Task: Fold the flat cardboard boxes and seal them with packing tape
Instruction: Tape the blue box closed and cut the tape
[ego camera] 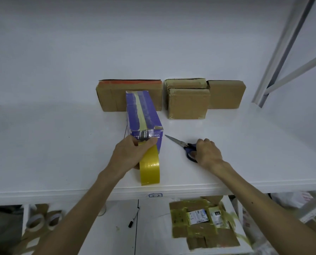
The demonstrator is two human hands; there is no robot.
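A long purple box (142,111) lies on the white shelf (61,144), a strip of yellow tape running along its top. My left hand (133,155) grips a roll of yellow packing tape (150,167) against the box's near end, thumb pressing the tape onto the end face. To the right, my right hand (206,153) curls around the blue handles of a pair of scissors (181,144) lying on the shelf, blades pointing toward the box.
Brown cardboard boxes stand against the back wall: one wide (113,96), two stacked (188,102), one further right (227,94). Below the shelf lie tape rolls (41,220), a black marker (134,217) and a flattened taped carton (199,223). A metal rack post (282,52) rises at right.
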